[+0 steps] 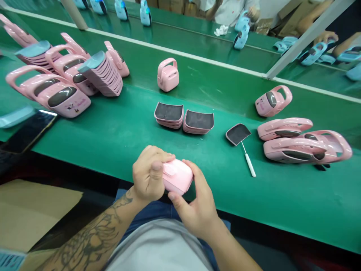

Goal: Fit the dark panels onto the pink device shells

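By the near edge of the desk (126, 128), we grip a pink case (179, 175), left hand (149, 174) curled tight, right hand (199, 205) half-spread around its end; panel stack (169, 114) farther in.

Two hands, one left (147, 175) and one right (199, 205), hold one pink case (179, 177) at lower centre. Mid-frame has two stacks of dark-faced panels (169, 112). Right of them are one loose panel (238, 134) and one white-handled tool (250, 165). Upper left shows two blue-topped stacks (107, 75) and, along the top edge, four blue cases (121, 10); one phone (26, 133) lies at left. Clustered pink cases (66, 101) at left overlap too much to count.
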`<control>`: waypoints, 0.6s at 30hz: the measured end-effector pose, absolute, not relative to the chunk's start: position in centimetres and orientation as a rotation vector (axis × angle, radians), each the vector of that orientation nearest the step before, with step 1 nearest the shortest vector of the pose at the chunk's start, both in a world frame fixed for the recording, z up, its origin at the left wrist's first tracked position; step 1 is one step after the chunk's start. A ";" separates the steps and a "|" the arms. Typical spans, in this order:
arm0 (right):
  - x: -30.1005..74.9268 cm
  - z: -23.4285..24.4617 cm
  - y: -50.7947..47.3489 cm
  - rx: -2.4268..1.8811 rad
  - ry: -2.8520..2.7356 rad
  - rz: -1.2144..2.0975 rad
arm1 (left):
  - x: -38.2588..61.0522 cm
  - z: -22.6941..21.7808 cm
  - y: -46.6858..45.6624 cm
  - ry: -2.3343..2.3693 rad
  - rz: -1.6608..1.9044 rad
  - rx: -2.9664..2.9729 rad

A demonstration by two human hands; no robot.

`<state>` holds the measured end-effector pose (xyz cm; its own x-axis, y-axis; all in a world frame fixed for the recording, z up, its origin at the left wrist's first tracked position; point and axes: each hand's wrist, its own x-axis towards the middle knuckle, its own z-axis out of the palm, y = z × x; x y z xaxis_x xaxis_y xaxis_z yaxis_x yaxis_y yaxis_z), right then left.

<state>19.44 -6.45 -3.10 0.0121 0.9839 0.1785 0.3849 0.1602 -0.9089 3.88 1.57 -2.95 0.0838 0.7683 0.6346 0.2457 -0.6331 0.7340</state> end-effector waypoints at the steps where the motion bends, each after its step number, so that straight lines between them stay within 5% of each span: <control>1: 20.2 -3.0 -6.5 -1.421 -1.534 0.853 | 3.7 -2.7 1.8 0.956 1.519 1.877; 6: 25.3 -3.3 -8.0 -1.534 -1.640 0.846 | 2.1 -3.8 1.9 0.861 1.348 1.562; 12: 28.5 -4.7 -10.8 -1.546 -1.620 0.885 | 1.8 -5.3 -0.4 0.888 0.621 1.885; 18: 28.3 -4.7 -11.5 -1.668 -1.557 0.953 | 3.3 -4.6 -0.5 0.808 0.612 1.998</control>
<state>28.32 -11.45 -4.71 0.0276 0.9969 -0.0737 0.5190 -0.0773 -0.8513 3.25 -0.48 -4.55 0.6685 0.7353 0.1119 0.3073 -0.4100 0.8588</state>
